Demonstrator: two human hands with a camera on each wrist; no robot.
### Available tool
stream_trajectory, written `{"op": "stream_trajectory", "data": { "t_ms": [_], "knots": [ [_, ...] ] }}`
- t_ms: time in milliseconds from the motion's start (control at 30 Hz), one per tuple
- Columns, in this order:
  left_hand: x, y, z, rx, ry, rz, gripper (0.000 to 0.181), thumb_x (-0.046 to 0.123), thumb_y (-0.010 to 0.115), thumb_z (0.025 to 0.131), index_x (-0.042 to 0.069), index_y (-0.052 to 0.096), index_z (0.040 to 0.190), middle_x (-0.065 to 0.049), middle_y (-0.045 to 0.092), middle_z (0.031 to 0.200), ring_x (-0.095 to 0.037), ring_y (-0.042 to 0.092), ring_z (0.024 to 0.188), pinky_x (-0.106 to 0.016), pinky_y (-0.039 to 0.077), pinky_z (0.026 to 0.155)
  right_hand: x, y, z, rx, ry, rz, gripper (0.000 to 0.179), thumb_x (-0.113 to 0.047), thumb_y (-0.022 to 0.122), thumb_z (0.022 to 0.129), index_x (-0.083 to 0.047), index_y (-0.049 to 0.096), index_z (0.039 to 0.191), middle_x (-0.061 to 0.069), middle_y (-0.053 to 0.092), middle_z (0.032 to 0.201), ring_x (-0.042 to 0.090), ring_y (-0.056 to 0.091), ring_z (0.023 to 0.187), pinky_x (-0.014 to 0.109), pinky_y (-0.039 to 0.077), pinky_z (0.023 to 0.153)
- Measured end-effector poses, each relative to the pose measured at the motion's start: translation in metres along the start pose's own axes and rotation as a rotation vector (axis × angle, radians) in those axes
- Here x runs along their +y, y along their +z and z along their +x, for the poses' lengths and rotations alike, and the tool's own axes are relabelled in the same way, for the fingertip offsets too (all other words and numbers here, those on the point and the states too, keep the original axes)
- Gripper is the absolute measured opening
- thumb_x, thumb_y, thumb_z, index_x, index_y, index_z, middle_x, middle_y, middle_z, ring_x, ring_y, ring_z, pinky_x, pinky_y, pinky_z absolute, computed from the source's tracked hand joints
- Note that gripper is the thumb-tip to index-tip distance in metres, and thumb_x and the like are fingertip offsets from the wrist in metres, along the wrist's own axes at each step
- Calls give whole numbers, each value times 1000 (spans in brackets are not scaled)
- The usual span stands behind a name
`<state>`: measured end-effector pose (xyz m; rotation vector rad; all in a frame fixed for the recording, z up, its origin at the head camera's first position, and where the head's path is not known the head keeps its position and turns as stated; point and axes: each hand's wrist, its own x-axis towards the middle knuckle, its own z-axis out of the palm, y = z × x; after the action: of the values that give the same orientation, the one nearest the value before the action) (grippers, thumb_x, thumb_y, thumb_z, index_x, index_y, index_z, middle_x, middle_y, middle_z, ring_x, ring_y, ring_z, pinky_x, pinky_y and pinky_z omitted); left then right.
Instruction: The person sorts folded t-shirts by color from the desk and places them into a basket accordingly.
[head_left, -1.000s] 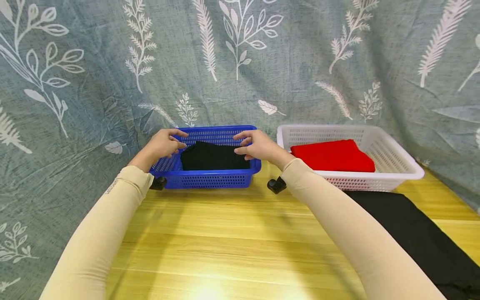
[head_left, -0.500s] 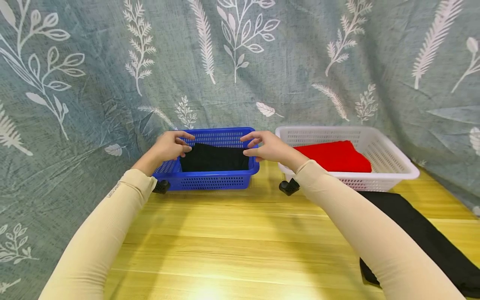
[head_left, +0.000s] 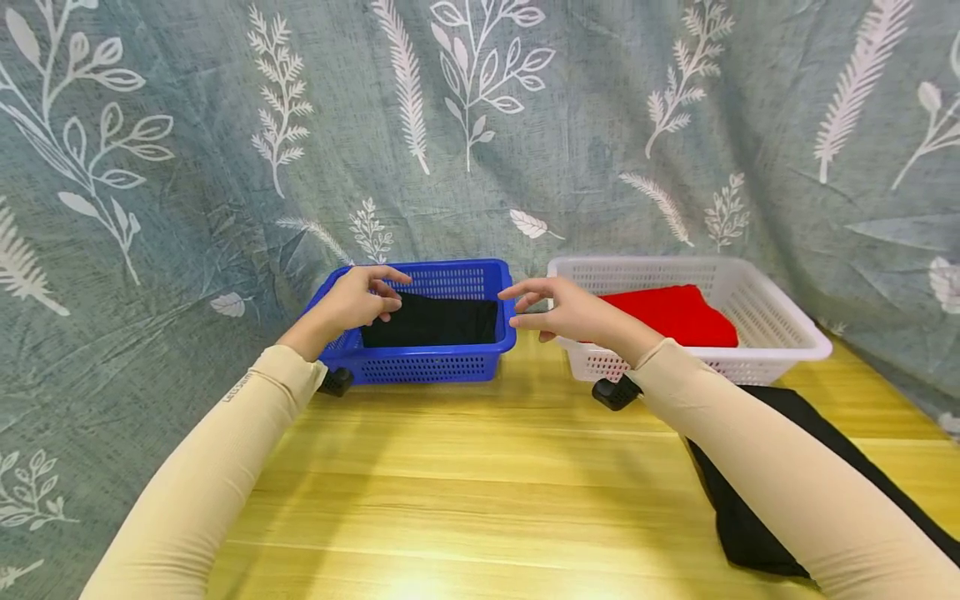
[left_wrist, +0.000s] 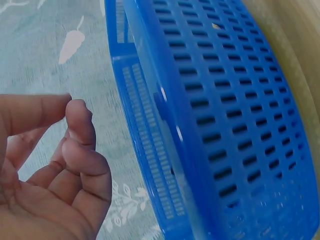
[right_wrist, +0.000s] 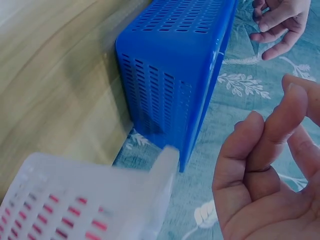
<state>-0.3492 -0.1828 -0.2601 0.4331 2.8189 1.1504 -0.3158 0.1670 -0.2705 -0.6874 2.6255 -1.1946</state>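
Over the left part of the blue basket [head_left: 420, 367], my left hand [head_left: 360, 296] hangs with bent, relaxed fingers and holds nothing. Inside that basket lies a folded black cloth [head_left: 446, 323]. My right hand [head_left: 573, 310] hovers between the two baskets, its fingertips near the blue basket's right rim and its palm over the white basket's left end. Nothing is in its loosely bent fingers. In the right wrist view, the white basket [right_wrist: 100, 195] shows below this hand. A folded red cloth [head_left: 675, 312] lies in the white basket, partly covered by my right hand and wrist.
A black cloth [head_left: 738, 529] lies on the wooden table [head_left: 450, 483] at the right, partly hidden under my right sleeve [head_left: 780, 475]. Behind the baskets hangs a grey-green curtain [head_left: 337, 125] with white leaf prints. A small black device [head_left: 617, 392] sits at my right wrist.
My right hand has moved right, from over the blue basket towards the white one. My left hand has shifted slightly right. The folded cloths stay in their baskets.
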Motion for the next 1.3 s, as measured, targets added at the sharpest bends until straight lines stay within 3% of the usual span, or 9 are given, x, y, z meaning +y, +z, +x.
{"op": "stream_trajectory", "data": {
  "t_ms": [267, 533, 633, 800, 1000, 1100, 1300],
  "knots": [
    [16, 21, -3, -35, 60, -47, 41, 6, 65, 106, 20, 68, 144, -16, 71, 124, -31, 70, 94, -30, 52, 69, 9, -16, -32, 6, 13, -14, 47, -28, 73, 105, -25, 62, 150, 17, 62, 144, 31, 68, 85, 48, 61, 85],
    [45, 51, -15, -98, 173, -60, 39, 6, 67, 105, 21, 70, 141, -13, 73, 120, -36, 73, 94, -38, 58, 77, 10, -29, -55, -40, -5, -41, 48, -28, 71, 106, -24, 60, 152, 16, 63, 143, 32, 66, 89, 42, 61, 81],
    [61, 67, -23, -145, 230, -64, 39, 7, 68, 105, 21, 70, 141, -13, 74, 119, -38, 74, 94, -42, 59, 78, 11, -33, -65, -62, -19, -84, 49, -29, 70, 106, -23, 59, 153, 16, 64, 143, 31, 68, 96, 43, 62, 82],
    [85, 99, -35, -236, 325, -81, 39, 9, 69, 104, 22, 70, 141, -10, 74, 119, -25, 73, 81, -39, 62, 76, 15, -43, -86, -66, -15, -111, 54, -31, 72, 105, -25, 56, 156, 11, 65, 144, 25, 71, 94, 40, 62, 81],
    [103, 135, -43, -336, 358, -153, 38, 7, 69, 104, 22, 70, 139, -9, 73, 121, -19, 74, 75, -32, 62, 72, 27, -50, -108, -24, -14, -117, 53, -32, 74, 103, -24, 58, 154, 9, 65, 145, 21, 72, 95, 38, 63, 80],
    [109, 152, -48, -392, 375, -174, 38, 6, 68, 104, 20, 70, 139, -10, 73, 122, -19, 75, 75, -34, 63, 75, 34, -54, -120, -8, -35, -102, 50, -26, 74, 104, -21, 60, 151, 11, 66, 144, 18, 70, 98, 37, 63, 77],
    [121, 184, -60, -487, 423, -166, 39, 7, 69, 103, 17, 68, 141, -8, 75, 120, -16, 75, 72, -28, 61, 71, 51, -59, -147, -12, -67, -48, 46, -20, 72, 104, -18, 61, 149, 18, 64, 143, 19, 68, 83, 35, 60, 68]
  ]
}}
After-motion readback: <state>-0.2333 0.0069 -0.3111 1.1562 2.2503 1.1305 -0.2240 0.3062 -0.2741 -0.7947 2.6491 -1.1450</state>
